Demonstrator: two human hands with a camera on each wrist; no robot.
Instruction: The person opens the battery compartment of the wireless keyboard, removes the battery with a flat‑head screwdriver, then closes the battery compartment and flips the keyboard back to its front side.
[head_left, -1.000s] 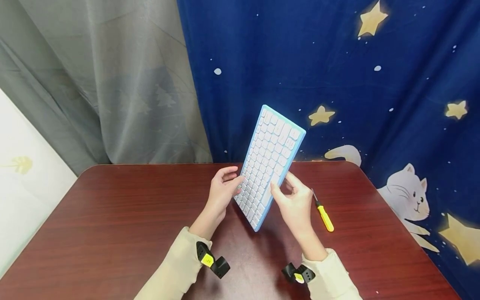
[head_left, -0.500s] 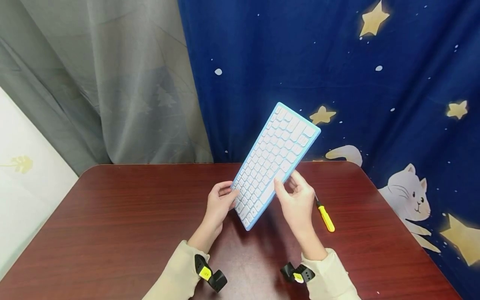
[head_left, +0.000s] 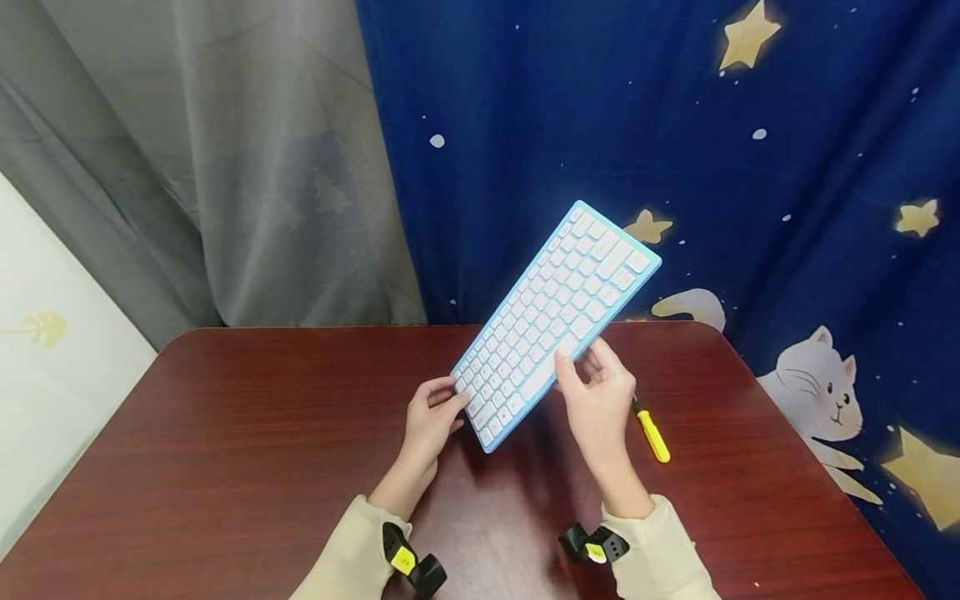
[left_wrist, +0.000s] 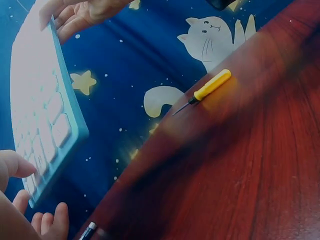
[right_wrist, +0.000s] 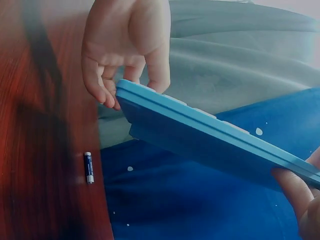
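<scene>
A light blue keyboard (head_left: 555, 308) with white keys is held tilted above the table, its far end raised toward the upper right. My left hand (head_left: 426, 429) pinches its lower left end, thumb over the keys and fingers behind. Along the near long edge my right hand (head_left: 600, 408) grips it, thumb on the front and fingers underneath. The right wrist view shows the keyboard's blue edge and underside (right_wrist: 200, 150), with the left hand (right_wrist: 127, 40) at its far end. A screwdriver (head_left: 654, 435) with a yellow handle lies on the table just right of the right hand.
A battery (right_wrist: 89, 167) lies near the edge of the dark red wooden table (head_left: 262, 433); the keyboard hides it in the head view. Behind the table hang a grey curtain (head_left: 300, 167) and a blue curtain (head_left: 525, 108) with stars and a cat.
The keyboard has turned clockwise, its upper end swinging right. My left hand has moved down and left with the lower end, while the right hand has shifted slightly right. Both keep their hold.
</scene>
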